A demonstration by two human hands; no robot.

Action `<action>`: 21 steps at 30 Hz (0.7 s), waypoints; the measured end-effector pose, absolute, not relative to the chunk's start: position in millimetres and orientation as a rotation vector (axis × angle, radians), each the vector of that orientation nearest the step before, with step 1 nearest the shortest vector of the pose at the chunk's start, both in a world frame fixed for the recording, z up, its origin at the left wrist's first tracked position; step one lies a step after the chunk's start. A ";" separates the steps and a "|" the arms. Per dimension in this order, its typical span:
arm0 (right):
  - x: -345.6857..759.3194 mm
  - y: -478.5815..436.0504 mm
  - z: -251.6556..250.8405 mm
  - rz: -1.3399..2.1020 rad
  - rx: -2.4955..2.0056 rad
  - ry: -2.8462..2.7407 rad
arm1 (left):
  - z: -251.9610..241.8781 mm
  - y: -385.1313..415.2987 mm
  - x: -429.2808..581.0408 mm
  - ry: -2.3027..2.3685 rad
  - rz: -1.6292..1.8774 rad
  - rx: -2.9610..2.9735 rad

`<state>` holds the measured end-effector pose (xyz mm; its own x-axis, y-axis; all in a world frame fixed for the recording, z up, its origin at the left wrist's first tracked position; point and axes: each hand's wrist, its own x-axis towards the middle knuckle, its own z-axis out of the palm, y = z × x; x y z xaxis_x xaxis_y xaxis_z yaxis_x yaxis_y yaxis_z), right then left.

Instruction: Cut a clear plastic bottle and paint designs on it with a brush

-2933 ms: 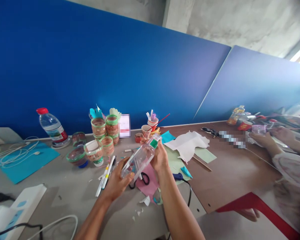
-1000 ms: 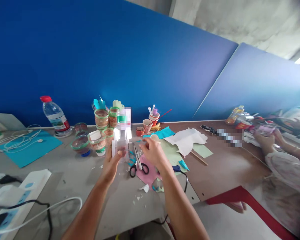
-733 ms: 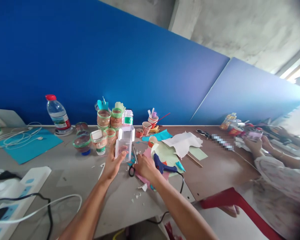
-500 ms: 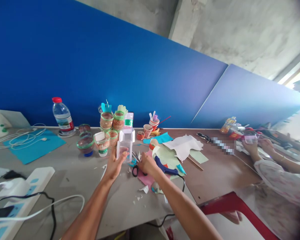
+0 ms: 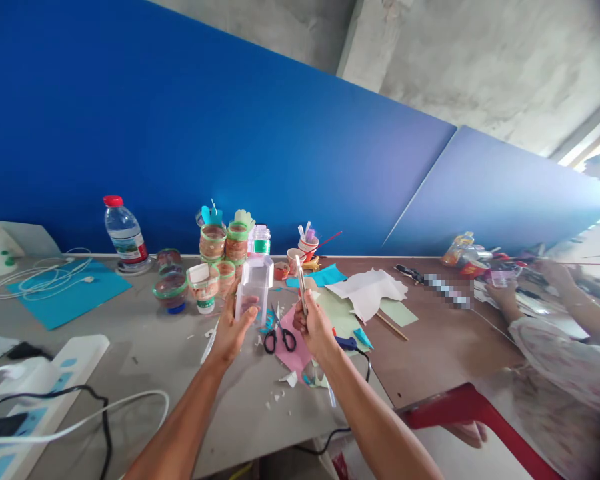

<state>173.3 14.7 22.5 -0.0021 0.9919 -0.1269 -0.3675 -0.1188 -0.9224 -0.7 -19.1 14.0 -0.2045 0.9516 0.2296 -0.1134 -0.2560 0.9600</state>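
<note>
My left hand [image 5: 231, 331] is closed round a clear plastic bottle [image 5: 253, 285] that stands upright just above the grey table [image 5: 155, 360]. Right of it, my right hand [image 5: 314, 327] is closed on a slim silvery tool [image 5: 301, 281], which points up; I cannot make out what kind of tool it is. Black-handled scissors [image 5: 279, 335] lie on the table between my hands, partly on a pink sheet [image 5: 293, 357]. A blue glue gun [image 5: 351, 343] with a black cord lies just right of my right hand.
Decorated cups [image 5: 221, 248] and a red-capped water bottle [image 5: 125, 233] stand at the back by the blue partition [image 5: 230, 133]. A power strip [image 5: 50, 383] with cables lies left. White and green paper [image 5: 367, 288] lies right. Another person's arms [image 5: 540, 313] work at far right, beside a red chair [image 5: 475, 407].
The bottle went from tilted in both hands to upright in my left hand alone. My right hand reached down beside the scissors and came up holding the slim tool.
</note>
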 end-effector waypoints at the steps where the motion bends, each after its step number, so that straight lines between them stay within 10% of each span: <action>1: 172.2 14.0 25.9 1.431 -0.985 -0.830 | 13.5 -19.3 -0.3 1.116 1.595 1.182; 21: 191.4 71.1 86.3 1.166 -0.987 -1.059 | 7.1 -18.1 2.3 1.173 1.537 1.225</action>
<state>191.4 71.1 86.3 0.0780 0.9899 0.1185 -0.2128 0.1327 -0.9680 2.3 -18.1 7.1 -0.1831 0.9604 0.2102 -0.0506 -0.2227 0.9736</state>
